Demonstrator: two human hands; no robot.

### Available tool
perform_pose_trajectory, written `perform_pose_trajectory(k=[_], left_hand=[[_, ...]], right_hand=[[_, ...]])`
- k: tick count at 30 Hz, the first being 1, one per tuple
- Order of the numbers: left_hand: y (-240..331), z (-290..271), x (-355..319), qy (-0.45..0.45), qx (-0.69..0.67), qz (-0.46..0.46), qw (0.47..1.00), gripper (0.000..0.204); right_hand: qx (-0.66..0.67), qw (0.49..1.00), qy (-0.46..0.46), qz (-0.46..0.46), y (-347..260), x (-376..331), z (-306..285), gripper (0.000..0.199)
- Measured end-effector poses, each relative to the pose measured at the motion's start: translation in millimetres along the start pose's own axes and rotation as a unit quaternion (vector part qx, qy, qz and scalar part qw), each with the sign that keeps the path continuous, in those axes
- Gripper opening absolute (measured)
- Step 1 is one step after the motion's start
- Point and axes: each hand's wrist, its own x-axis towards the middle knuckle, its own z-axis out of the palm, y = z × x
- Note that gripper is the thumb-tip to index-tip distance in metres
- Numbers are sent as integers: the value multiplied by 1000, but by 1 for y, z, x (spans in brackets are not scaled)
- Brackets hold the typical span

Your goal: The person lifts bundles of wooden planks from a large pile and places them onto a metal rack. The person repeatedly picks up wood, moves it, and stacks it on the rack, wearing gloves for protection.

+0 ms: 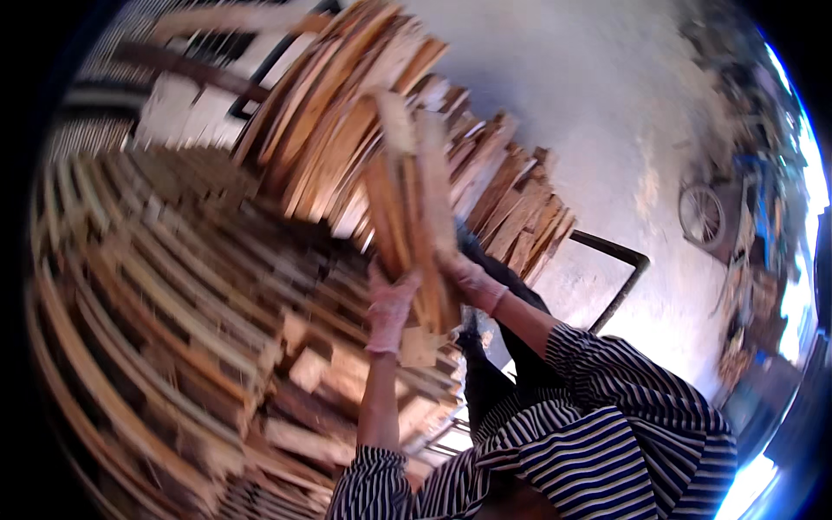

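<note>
A pale, smudged floor [598,147] spreads to the right, with a spoked wheel [701,215] at its far right. Rows of slats [156,321] fill the left; a pile [329,104] of rough boards stands far ahead. Between them, the left hand [392,303] and right hand [478,284], both in pinkish gloves, are clamped on opposite sides of a blurred bundle [433,182] of long, flat, brown wood.

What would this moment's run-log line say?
Left gloved hand: gripping wooden boards; right gloved hand: gripping same boards; ahead: stacked planks; left: layered wooden slats
</note>
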Motion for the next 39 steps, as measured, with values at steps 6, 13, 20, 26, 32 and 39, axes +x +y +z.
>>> perform_pose_trajectory(k=[6, 13, 20, 26, 32, 39], left_hand=[[-42, -24, -102, 13, -37, 0, 999, 84], [-10, -61, -266, 58, 80, 54, 994, 110], [-14, -129, -378, 286, 81, 270, 916, 113], [-211, -175, -346, 207, 6, 204, 957, 67], [-260, -161, -356, 208, -106, 249, 940, 66], [-191, -175, -435, 212, -162, 351, 897, 89]], right_hand=[[125, 985, -7, 119, 56, -97, 34, 68], [-312, 932, -149, -107, 74, -172, 34, 67], [-394, 841, -337, -156, 87, -193, 133, 53], [-514, 750, -414, -33, 166, -129, 185, 51], [-538, 686, -480, -98, 146, -164, 247, 120], [-558, 657, -507, -23, 100, -280, 302, 112]])
